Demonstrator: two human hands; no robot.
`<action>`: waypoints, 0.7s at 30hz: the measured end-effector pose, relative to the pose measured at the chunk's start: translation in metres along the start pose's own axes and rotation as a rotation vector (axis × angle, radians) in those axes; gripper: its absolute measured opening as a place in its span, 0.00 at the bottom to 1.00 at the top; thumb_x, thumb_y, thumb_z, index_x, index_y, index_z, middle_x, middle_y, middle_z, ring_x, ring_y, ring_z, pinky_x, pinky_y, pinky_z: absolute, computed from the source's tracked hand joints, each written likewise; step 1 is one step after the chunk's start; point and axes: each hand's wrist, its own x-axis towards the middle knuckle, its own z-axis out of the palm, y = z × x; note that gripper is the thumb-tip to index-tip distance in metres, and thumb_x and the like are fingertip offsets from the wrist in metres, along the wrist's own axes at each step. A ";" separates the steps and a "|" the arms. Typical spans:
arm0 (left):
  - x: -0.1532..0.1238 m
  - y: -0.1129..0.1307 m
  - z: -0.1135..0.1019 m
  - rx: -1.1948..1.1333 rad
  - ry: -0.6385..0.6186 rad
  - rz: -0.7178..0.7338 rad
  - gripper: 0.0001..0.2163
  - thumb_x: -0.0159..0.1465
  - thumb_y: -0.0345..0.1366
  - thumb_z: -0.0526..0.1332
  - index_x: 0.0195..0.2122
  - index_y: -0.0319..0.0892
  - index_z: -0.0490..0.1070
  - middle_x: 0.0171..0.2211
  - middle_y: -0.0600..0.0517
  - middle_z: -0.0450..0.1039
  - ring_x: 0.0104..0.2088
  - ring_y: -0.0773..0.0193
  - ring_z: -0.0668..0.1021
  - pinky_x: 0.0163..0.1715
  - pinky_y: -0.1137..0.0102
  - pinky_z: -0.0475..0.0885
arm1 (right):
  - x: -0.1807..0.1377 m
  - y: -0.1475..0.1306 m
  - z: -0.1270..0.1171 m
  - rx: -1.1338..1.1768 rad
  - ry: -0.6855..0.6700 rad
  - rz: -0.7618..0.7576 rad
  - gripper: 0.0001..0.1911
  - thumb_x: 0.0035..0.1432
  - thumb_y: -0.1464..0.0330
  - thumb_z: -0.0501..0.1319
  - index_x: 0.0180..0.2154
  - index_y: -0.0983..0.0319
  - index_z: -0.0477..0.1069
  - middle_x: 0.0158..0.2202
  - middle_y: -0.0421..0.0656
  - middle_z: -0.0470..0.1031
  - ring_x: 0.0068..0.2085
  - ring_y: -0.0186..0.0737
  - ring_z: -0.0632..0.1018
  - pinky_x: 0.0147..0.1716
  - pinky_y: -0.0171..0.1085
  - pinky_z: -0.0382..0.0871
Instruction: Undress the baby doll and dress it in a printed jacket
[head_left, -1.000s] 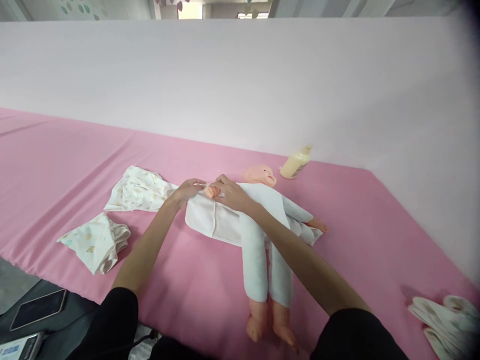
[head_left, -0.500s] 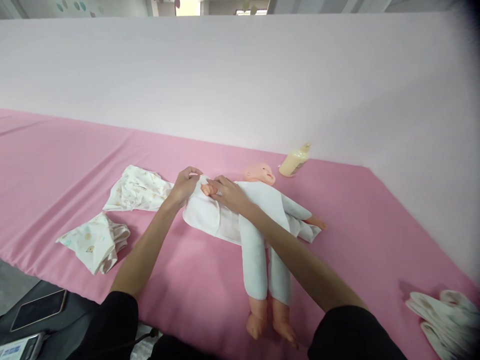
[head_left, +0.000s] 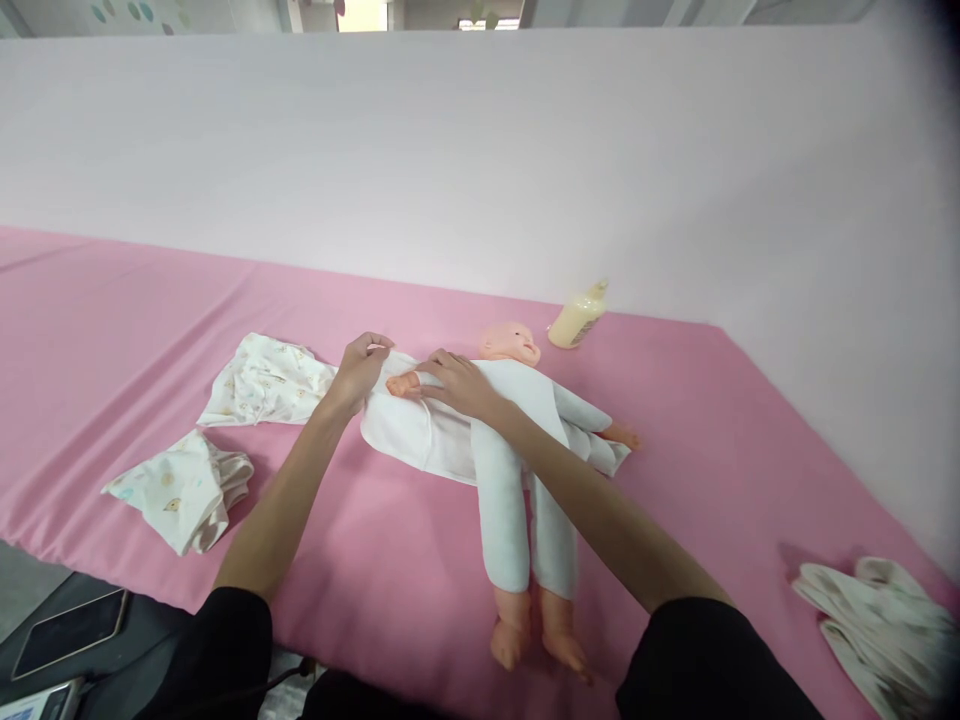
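Note:
A baby doll (head_left: 501, 540) with a pale cloth body lies on its back, its head (head_left: 510, 343) turned to the right. A white garment (head_left: 397, 435) is spread under and over its torso. My left hand (head_left: 363, 368) pinches the garment's upper left edge, beside the doll's small hand (head_left: 403, 384). My right hand (head_left: 459, 384) is closed around the doll's forearm, just behind that small hand. The doll's other arm (head_left: 581, 408) stretches to the right, partly on the white cloth. My right forearm crosses over the doll's body and hides part of it.
Patterned baby clothes (head_left: 266, 380) and a folded patterned cloth (head_left: 184, 490) lie to the left. A pale yellow pump bottle (head_left: 577, 318) stands near the white wall (head_left: 465, 150). More folded cloth (head_left: 877, 625) is at far right on the pink sheet (head_left: 360, 590). A phone (head_left: 71, 632) lies lower left.
The doll's small hand shows further out to the left, with more of its wrist visible. My left hand has shifted slightly left with the garment edge. The view has moved slightly.

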 end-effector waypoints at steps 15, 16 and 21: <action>-0.039 0.035 0.029 0.163 -0.028 0.375 0.07 0.66 0.33 0.53 0.40 0.43 0.71 0.32 0.53 0.70 0.29 0.68 0.69 0.32 0.74 0.65 | 0.000 0.017 0.003 -0.175 -0.056 0.032 0.25 0.66 0.49 0.54 0.52 0.59 0.74 0.45 0.51 0.73 0.42 0.47 0.76 0.44 0.43 0.62; -0.041 0.036 0.033 0.175 -0.040 0.374 0.07 0.66 0.32 0.53 0.40 0.43 0.71 0.33 0.53 0.71 0.30 0.68 0.69 0.32 0.74 0.65 | 0.000 0.017 0.003 -0.180 -0.057 0.026 0.25 0.67 0.49 0.54 0.52 0.60 0.73 0.45 0.51 0.74 0.43 0.48 0.76 0.44 0.43 0.63; -0.050 0.038 0.060 0.193 -0.207 0.372 0.09 0.68 0.33 0.51 0.43 0.43 0.71 0.40 0.51 0.75 0.38 0.65 0.75 0.36 0.73 0.68 | 0.001 0.011 0.010 -0.082 -0.050 0.034 0.14 0.68 0.63 0.55 0.46 0.63 0.76 0.44 0.54 0.76 0.47 0.52 0.74 0.47 0.47 0.64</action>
